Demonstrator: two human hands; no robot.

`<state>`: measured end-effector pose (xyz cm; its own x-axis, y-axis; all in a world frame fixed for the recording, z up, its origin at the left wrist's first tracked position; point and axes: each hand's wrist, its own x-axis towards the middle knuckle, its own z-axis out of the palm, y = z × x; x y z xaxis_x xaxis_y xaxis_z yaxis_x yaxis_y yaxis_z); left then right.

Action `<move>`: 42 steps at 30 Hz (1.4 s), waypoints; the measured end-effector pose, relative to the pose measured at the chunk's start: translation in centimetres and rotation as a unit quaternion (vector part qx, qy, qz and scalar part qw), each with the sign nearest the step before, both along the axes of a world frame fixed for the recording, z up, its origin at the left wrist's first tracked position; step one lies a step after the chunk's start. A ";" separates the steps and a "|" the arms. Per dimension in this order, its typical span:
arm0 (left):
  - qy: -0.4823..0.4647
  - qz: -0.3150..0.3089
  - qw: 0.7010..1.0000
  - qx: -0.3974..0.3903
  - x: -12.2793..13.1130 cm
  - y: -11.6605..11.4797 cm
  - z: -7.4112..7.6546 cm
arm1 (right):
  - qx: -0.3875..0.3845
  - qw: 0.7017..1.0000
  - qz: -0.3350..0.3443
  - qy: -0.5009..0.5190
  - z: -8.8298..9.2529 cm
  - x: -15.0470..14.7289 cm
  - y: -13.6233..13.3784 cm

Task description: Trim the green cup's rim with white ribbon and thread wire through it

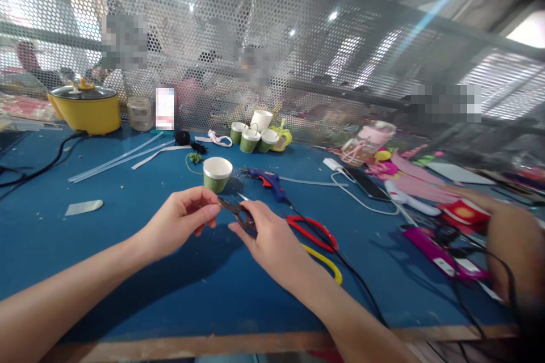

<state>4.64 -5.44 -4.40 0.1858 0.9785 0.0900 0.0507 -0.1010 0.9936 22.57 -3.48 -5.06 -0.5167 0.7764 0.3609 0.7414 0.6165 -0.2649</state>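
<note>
My right hand (pixel 266 238) is closed on small dark thread snips (pixel 238 211), whose tips point left toward my left hand. My left hand (pixel 185 218) is pinched, thumb against fingertips, right at the snips' tip; whatever it holds is too small to make out. Both hands hover over the blue table (pixel 149 272), just in front of a green paper cup (pixel 217 173) with a white rim.
A blue glue gun (pixel 267 179) lies behind my right hand, red and yellow scissors (pixel 317 238) beside it. Glue sticks (pixel 119 159), a yellow pot (pixel 87 108), several green cups (pixel 253 137), a phone (pixel 367 183), cables and pink items surround. Another person's arm (pixel 511 238) is at right.
</note>
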 end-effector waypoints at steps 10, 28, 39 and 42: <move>-0.036 -0.027 0.999 -0.011 -0.5 -0.2 0.6 | 0.006 0.999 0.036 0.034 0.5 0.1 -0.4; 0.001 -0.063 0.998 -0.022 -0.7 -0.4 1.8 | -0.089 0.992 0.052 0.072 1.8 -0.2 -0.6; 0.048 -0.054 0.997 0.015 -1.0 0.4 3.2 | -0.190 0.975 0.080 0.080 3.6 0.0 0.4; 0.065 -0.039 0.996 0.044 -0.9 1.1 3.9 | -0.183 0.975 0.080 0.095 3.8 -0.1 0.8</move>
<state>3.79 -4.36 -0.54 0.2775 0.9498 0.1443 0.1672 -0.1957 0.9663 22.51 -2.67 -1.27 -0.5929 0.7859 0.1756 0.5589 0.5586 -0.6129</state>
